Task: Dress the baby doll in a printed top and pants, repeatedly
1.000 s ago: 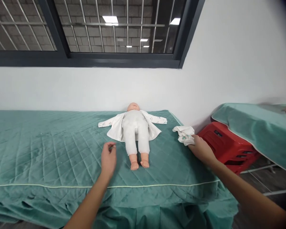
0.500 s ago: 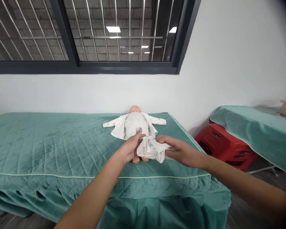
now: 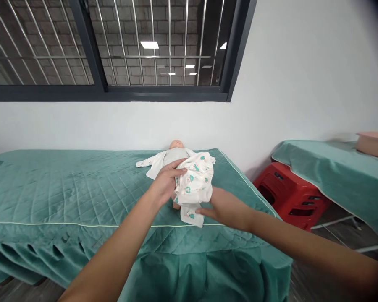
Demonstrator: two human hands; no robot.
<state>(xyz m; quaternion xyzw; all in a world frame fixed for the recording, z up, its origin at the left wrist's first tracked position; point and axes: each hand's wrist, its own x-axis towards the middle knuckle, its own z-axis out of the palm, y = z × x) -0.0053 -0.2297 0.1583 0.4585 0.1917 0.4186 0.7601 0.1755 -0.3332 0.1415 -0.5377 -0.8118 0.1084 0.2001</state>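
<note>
A pair of white baby pants (image 3: 195, 178) with a green and red print hangs between my two hands, seemingly bunched, one narrow end drooping at the bottom. My left hand (image 3: 167, 181) grips the left edge, thumb on the front. On the lower right side, my right hand (image 3: 222, 207) pinches the cloth near the drooping part. Behind the pants a baby doll (image 3: 176, 144) lies on its back, head toward the wall. The doll's arms are in a spread-open white jacket (image 3: 156, 164); its legs are mostly hidden by the pants and my left hand.
The doll lies on a bed with a green quilted cover (image 3: 82, 188). To the right stand a red plastic stool (image 3: 291, 195) and a green-draped table (image 3: 327, 161) bearing a pink basin (image 3: 373, 144). A barred window (image 3: 157, 50) is in the wall behind.
The pants have been raised and spread from a crumpled bunch, now covering more of the doll. My right hand has shifted lower and slightly left; the camera view has shifted a little.
</note>
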